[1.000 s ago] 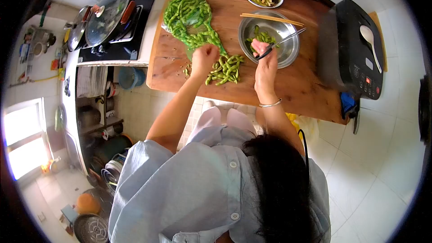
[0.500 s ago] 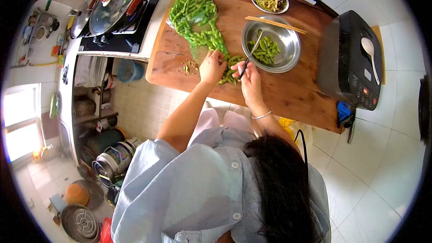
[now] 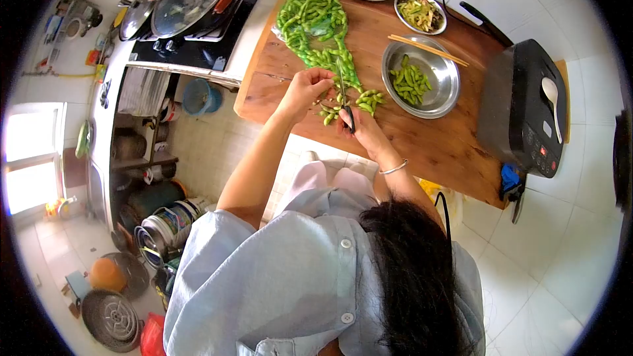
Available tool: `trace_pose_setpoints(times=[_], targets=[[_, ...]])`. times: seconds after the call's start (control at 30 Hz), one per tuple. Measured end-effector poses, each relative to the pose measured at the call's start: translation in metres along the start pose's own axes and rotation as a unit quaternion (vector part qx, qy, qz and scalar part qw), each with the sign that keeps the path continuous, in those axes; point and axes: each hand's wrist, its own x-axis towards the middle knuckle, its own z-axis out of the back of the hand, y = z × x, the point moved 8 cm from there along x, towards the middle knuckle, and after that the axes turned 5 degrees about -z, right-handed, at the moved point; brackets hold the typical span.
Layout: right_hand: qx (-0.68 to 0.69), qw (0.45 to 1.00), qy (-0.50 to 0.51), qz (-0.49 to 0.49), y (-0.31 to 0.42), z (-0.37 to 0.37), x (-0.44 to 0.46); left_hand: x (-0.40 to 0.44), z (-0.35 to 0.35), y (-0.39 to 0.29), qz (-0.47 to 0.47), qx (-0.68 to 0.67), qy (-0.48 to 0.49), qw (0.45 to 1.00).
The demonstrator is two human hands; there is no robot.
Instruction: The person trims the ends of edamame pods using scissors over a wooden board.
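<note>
At the near edge of the wooden table, the green pods lie in three lots: a big heap on or in a thin, see-through bag, a small loose pile just beside the working hands, and a batch inside the steel bowl, which has a pair of chopsticks across its far rim. Each pod looks light to me, firm but with a little give, perhaps a bit slick if damp, and hardly fragile, though a hard squeeze might split the seam. I'd take one by its plump middle between thumb and fingertips, which leaves the narrow ends free. The left hand reaches in from the side with the wrist bent, its thumb and fingers drawn together at the tips near the blades; from here I can't tell whether a pod is pinched between them. The right hand is wrapped around the dark handles of the scissors, with the blades pointing away from the body toward the heap. Both forearms slant inward, so the hands nearly meet over the loose pile, and a bracelet circles the right wrist.
</note>
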Motion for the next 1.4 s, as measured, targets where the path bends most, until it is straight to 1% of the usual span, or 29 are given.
trace_pose_setpoints(times=[0.1, 0.2, 0.37, 0.47, 0.57, 0.6, 0.7, 0.8, 0.9, 0.97, 1.0, 1.07, 1.13, 1.17, 1.2, 1.27, 1.3, 1.4], targets=[[0.011, 0.999, 0.021, -0.031, 0.007, -0.017, 0.003, -0.006, 0.019, -0.002, 0.007, 0.004, 0.004, 1.0], [-0.038, 0.998, 0.034, -0.037, 0.0, -0.029, 0.013, -0.013, 0.035, -0.005, 0.007, 0.005, 0.008, 1.0], [-0.035, 0.999, 0.026, -0.021, 0.009, -0.053, 0.019, -0.024, 0.056, -0.011, 0.008, -0.011, -0.015, 1.0], [-0.064, 0.998, 0.02, -0.017, -0.003, -0.059, 0.026, -0.025, 0.069, -0.012, -0.018, 0.073, 0.023, 0.997], [-0.087, 0.995, 0.02, -0.034, 0.0, -0.068, 0.022, -0.032, 0.076, -0.008, 0.01, 0.115, 0.049, 0.992], [-0.092, 0.995, 0.021, -0.043, 0.002, -0.071, 0.02, -0.031, 0.08, -0.001, 0.014, 0.109, 0.046, 0.993], [-0.117, 0.991, 0.027, -0.066, -0.028, -0.069, 0.03, -0.03, 0.091, 0.024, 0.034, 0.102, 0.044, 0.993], [-0.078, 0.995, 0.013, -0.058, -0.036, -0.074, 0.029, -0.03, 0.092, 0.035, 0.057, 0.11, 0.058, 0.991], [-0.13, 0.989, -0.021, -0.065, -0.055, -0.069, 0.032, -0.032, 0.094, 0.046, 0.074, 0.097, 0.056, 0.991], [-0.153, 0.986, -0.023, -0.062, -0.065, -0.067, 0.036, -0.032, 0.097, 0.052, 0.081, 0.081, 0.048, 0.992], [-0.165, 0.984, -0.025, -0.06, -0.063, -0.068, 0.036, -0.033, 0.1, 0.05, 0.078, 0.065, 0.006, 0.995], [-0.109, 0.991, -0.035, -0.07, -0.061, -0.069, 0.034, -0.038, 0.106, 0.047, 0.07, 0.031, -0.081, 0.994], [-0.048, 0.995, -0.04, -0.073, -0.049, -0.074, 0.032, -0.035, 0.117, 0.055, 0.05, -0.124, -0.134, 0.982], [-0.016, 0.996, -0.039, -0.072, -0.044, -0.078, 0.03, -0.035, 0.124, 0.059, 0.039, -0.201, -0.16, 0.966], [0.017, 0.997, -0.037, -0.072, -0.04, -0.083, 0.029, -0.037, 0.124, 0.055, 0.031, -0.218, -0.18, 0.959], [0.011, 0.999, -0.005, -0.052, -0.033, -0.094, 0.028, -0.043, 0.115, 0.046, 0.015, -0.254, -0.219, 0.942], [0.008, 0.999, 0.01, -0.043, -0.029, -0.098, 0.027, -0.043, 0.114, 0.047, 0.013, -0.256, -0.227, 0.94], [0.022, 0.999, 0.008, -0.022, -0.019, -0.106, 0.024, -0.047, 0.106, 0.047, 0.015, -0.267, -0.237, 0.934]])
